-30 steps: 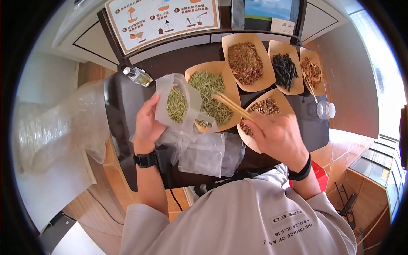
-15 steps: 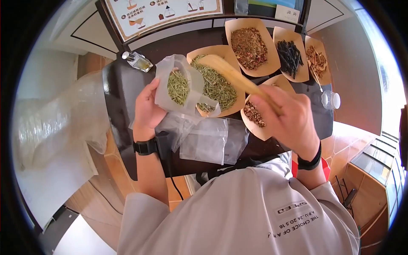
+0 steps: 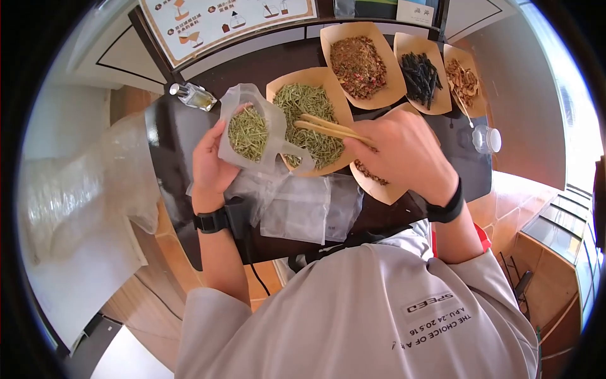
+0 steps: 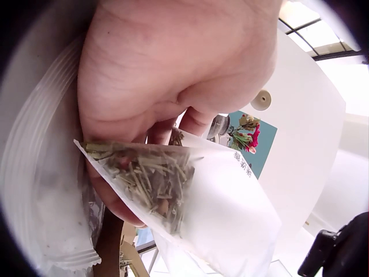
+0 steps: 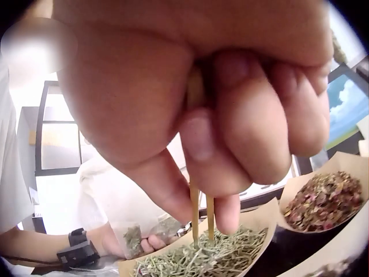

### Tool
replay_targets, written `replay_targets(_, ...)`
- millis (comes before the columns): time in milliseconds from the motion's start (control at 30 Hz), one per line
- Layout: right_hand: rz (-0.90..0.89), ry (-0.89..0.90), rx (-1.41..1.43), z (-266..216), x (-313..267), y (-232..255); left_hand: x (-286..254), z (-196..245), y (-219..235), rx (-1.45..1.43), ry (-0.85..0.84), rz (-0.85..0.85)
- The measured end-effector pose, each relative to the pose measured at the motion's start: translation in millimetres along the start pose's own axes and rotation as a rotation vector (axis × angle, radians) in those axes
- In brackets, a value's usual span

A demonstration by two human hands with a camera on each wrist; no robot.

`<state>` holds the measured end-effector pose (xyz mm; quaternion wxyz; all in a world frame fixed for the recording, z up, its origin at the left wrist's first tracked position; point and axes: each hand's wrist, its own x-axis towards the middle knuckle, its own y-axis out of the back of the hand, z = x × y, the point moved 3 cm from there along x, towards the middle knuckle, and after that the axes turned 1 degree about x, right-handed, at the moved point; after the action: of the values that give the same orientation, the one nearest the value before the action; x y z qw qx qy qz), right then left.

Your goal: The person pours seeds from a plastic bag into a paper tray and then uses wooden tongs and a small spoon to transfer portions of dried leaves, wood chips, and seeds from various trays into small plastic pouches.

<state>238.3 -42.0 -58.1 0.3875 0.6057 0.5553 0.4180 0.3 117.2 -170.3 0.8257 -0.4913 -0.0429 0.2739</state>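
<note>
Over the dark table (image 3: pixel 183 139): filling a herb pouch with chopsticks.
Left hand (image 3: pixel 211 167), fingers curled around the clear pouch (image 3: pixel 249 129), holds it tilted and part-filled with green herbs beside the tray of green herbs (image 3: pixel 312 123). Right hand (image 3: pixel 404 155), fingers clenched on the chopsticks (image 3: pixel 328 128), rests their tips in that tray. Likely fault: loose strands may drop between tray and pouch, since the mouth is narrow and floppy.
</note>
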Motion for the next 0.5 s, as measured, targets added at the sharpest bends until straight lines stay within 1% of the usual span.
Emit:
replay_targets(67,0.055,-0.052,0.132,6.7,-7.3,14.1,1.9,-0.3,-2.4,-0.004,0.007,-0.018)
replay_targets(100,0.094,-0.102,0.124,8.7,-10.3,19.1,1.4,-0.5,-3.4,-0.017,0.005,-0.019)
replay_targets(133,0.093,-0.100,0.123,10.8,-11.4,17.6,0.8,-0.4,-4.1,-0.028,0.001,-0.021)
replay_targets(167,0.091,-0.145,0.086,14.5,-13.0,13.4,0.3,-0.8,-4.3,-0.027,-0.002,-0.022)
replay_targets(200,0.091,-0.190,0.048,18.2,-14.1,9.7,0.2,-1.1,-3.2,0.001,-0.011,0.024)
replay_targets(233,0.097,-0.188,0.045,19.6,-15.3,6.9,0.7,-0.9,-1.8,0.030,-0.020,0.067)
replay_targets(300,-0.008,-0.163,0.136,19.4,-17.9,-0.2,2.4,-0.9,0.1,0.041,-0.018,0.031)
replay_targets(333,-0.005,-0.161,0.136,18.5,-18.7,1.5,2.0,-0.6,-0.1,0.047,-0.011,0.003)
replay_targets(400,-0.128,-0.263,0.270,18.1,-22.2,0.5,1.1,-0.8,-3.9,0.035,-0.020,0.035)
replay_targets(433,-0.127,-0.260,0.271,16.6,-23.4,0.3,0.7,-1.1,-5.5,0.020,-0.026,0.067)
replay_targets(500,-0.136,-0.251,0.293,13.3,-24.8,-0.4,0.1,-1.0,-5.8,0.011,-0.019,0.045)
